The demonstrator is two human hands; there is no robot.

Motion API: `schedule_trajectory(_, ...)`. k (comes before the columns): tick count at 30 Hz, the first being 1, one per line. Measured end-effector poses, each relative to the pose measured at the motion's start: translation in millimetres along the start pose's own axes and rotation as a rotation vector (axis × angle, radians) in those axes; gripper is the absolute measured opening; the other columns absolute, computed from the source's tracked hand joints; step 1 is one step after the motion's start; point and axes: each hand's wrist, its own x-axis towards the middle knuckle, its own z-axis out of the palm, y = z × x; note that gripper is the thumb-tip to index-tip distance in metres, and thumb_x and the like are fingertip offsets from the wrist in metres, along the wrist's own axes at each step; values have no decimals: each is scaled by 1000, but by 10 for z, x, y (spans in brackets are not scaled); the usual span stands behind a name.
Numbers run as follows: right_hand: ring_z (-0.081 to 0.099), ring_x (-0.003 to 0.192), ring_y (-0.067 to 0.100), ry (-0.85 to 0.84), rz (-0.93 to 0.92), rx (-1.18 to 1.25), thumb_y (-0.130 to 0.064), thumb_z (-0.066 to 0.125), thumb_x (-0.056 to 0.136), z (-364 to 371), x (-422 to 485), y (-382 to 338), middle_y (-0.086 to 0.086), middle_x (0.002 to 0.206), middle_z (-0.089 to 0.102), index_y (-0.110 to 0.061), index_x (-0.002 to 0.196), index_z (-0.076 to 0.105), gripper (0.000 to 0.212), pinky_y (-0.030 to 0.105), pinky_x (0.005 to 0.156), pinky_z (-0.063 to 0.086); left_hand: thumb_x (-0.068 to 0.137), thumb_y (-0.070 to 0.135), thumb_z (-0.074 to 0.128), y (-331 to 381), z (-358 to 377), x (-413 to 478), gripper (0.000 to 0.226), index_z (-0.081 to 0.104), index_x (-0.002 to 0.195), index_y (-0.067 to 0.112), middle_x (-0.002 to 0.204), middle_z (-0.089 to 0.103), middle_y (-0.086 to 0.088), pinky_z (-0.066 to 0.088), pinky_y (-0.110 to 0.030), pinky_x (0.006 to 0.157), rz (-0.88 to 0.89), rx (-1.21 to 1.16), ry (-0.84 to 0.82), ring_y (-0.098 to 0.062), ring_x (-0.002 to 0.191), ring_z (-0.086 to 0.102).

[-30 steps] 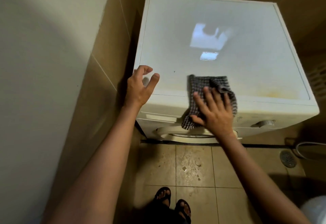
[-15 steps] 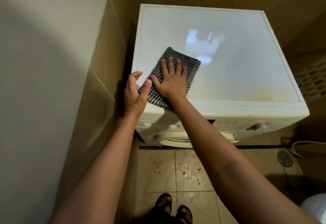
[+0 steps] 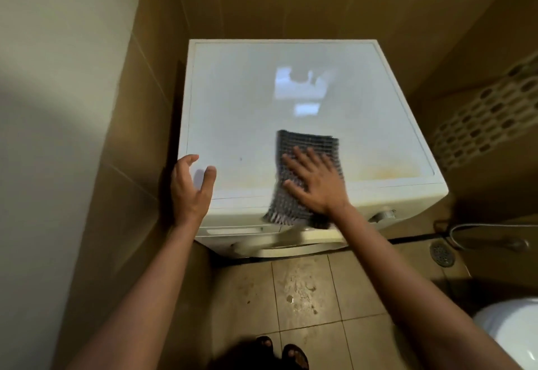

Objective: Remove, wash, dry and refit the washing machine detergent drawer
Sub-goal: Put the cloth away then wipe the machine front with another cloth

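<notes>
A white front-loading washing machine (image 3: pixel 238 102) stands in a tiled corner. A dark checked cloth (image 3: pixel 308 145) lies on its top near the front edge and hangs over the front. My right hand (image 3: pixel 316 185) presses flat on the cloth with fingers spread. My left hand (image 3: pixel 190 186) rests at the machine's front left corner, fingers curled apart, holding nothing. The detergent drawer front (image 3: pixel 235 230) shows as a closed panel at the upper left of the machine's face, below my left hand. A round dial (image 3: pixel 382 215) sits at the right of the face.
Tiled walls close in on the left and behind the machine. A perforated white basket (image 3: pixel 483 134) stands to the right. A floor drain (image 3: pixel 442 254) and a hose (image 3: pixel 477 233) lie on the floor at right. A white toilet rim (image 3: pixel 512 332) is at bottom right.
My right hand has slid the cloth from the top's front left corner to the right, to the middle of the front edge. My left hand stays at the front left corner.
</notes>
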Motion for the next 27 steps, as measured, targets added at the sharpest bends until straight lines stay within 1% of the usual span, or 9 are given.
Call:
schedule_trajectory(3, 0, 148, 18, 24, 263, 0, -68, 6, 90, -110, -65, 765, -4, 160, 1, -39, 151, 1, 68, 43, 120, 1, 79, 55, 49, -15, 20, 22, 67, 53, 124, 5, 127, 56, -10, 38, -32, 97, 1, 1, -7, -24, 119, 50)
schedule_trajectory(7, 1, 148, 23, 98, 610, 82, -67, 8, 92, -223, -41, 1487, 2, 161, 3, -30, 154, 6, 72, 46, 119, 2, 79, 57, 48, -68, 65, 36, 66, 52, 121, 6, 124, 55, -10, 37, -28, 92, 15, 41, -5, -24, 116, 50)
schedule_trajectory(10, 0, 148, 27, 137, 832, 127, -65, 16, 93, -262, 201, 1666, 5, 161, 4, -26, 154, 10, 72, 50, 119, 1, 81, 58, 48, -97, 111, 20, 65, 52, 121, 7, 122, 55, -10, 34, -24, 87, 62, 110, -10, -20, 113, 49)
schedule_trajectory(13, -3, 147, 34, 153, 938, 161, -65, 17, 92, -319, 601, 1624, 9, 161, 3, -21, 154, 10, 76, 52, 117, -4, 82, 59, 48, -93, 142, 28, 66, 53, 121, 6, 121, 56, -10, 35, -24, 86, 77, 133, 3, -16, 110, 49)
schedule_trajectory(15, -3, 147, 35, 138, 898, 158, -66, 15, 92, -359, 922, 1544, 10, 161, 1, -20, 154, 7, 78, 53, 117, -5, 81, 63, 48, -77, 146, 39, 70, 52, 124, 7, 124, 56, -7, 37, -27, 88, 56, 105, 6, -11, 110, 47)
schedule_trajectory(18, -3, 147, 34, 105, 717, 132, -66, 14, 92, -374, 1427, 1231, 9, 161, 0, -20, 154, 5, 78, 53, 117, -3, 78, 73, 46, -70, 150, 87, 80, 50, 128, 11, 129, 53, 0, 38, -27, 93, -25, 24, 25, -8, 116, 45)
schedule_trajectory(20, -4, 147, 34, 91, 576, 127, -66, 17, 92, -353, 1743, 869, 9, 161, 0, -20, 154, 5, 78, 53, 117, -4, 78, 70, 44, -76, 167, 123, 75, 50, 129, 15, 132, 52, -1, 38, -29, 95, -96, 3, 57, -11, 118, 46)
schedule_trajectory(23, -5, 147, 34, 44, 329, 99, -66, 21, 91, -333, 2092, 196, 8, 161, -1, -21, 154, 5, 79, 52, 117, -6, 80, 69, 42, -87, 200, 249, 72, 51, 127, 16, 130, 54, -5, 45, -41, 94, -164, 24, 118, -20, 117, 50)
schedule_trajectory(27, -10, 147, 33, -30, -26, 54, -70, 16, 88, -236, 2226, -693, 6, 161, -2, -24, 154, 1, 82, 52, 116, -11, 82, 64, 43, -117, 210, 597, 64, 54, 121, 15, 121, 59, -7, 48, -49, 92, -233, -34, 191, -26, 110, 55)
